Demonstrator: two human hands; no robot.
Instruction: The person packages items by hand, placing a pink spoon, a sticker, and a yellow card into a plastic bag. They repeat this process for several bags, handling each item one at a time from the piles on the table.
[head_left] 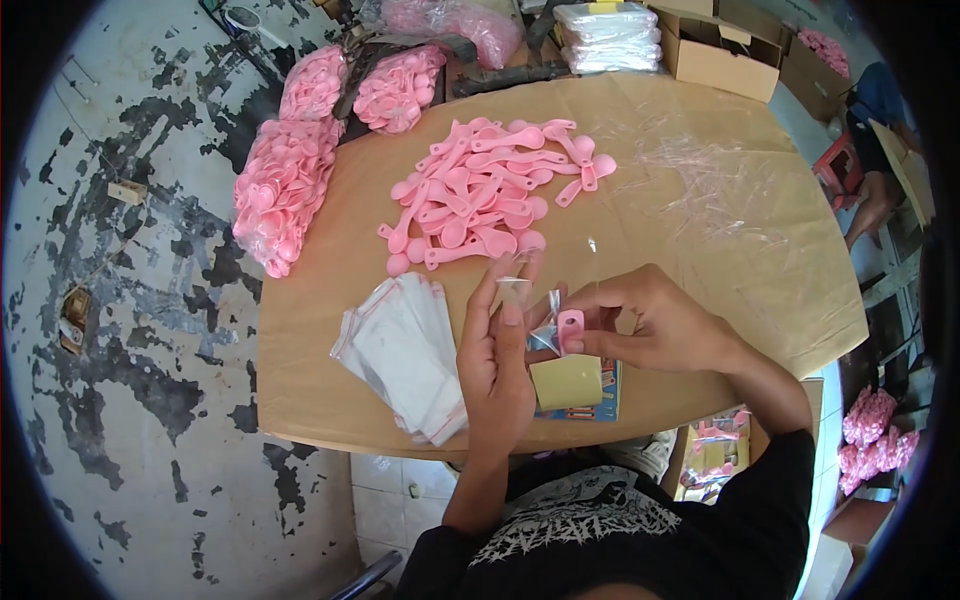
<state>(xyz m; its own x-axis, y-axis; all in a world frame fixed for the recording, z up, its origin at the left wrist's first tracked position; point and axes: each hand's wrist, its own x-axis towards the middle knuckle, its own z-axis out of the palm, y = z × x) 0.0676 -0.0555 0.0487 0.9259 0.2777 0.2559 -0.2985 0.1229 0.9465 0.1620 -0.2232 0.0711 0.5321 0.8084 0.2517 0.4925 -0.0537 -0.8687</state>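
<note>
My right hand [650, 322] pinches a pink plastic spoon [570, 326] by its handle end, the rest of it hidden by clear film and fingers. Close by on the left, my left hand [497, 365] has its fingers raised and closed on a clear plastic bag [515, 284]. Shiny film also shows between the two hands. Below them lie a yellowish card [567, 383] and a blue printed sheet [607, 402]. A stack of clear plastic bags [395, 350] rests left of my left hand. Beyond my fingers spreads a heap of pink spoons [470, 190].
Brown paper covers the table [740, 290]. Thin plastic strips [710, 185] lie at its right. Filled bags of pink spoons [290, 190] stand at the back left. A bundle of clear packaging [608, 38] and a cardboard box [722, 58] are behind. Another person's hand [876, 205] shows at right.
</note>
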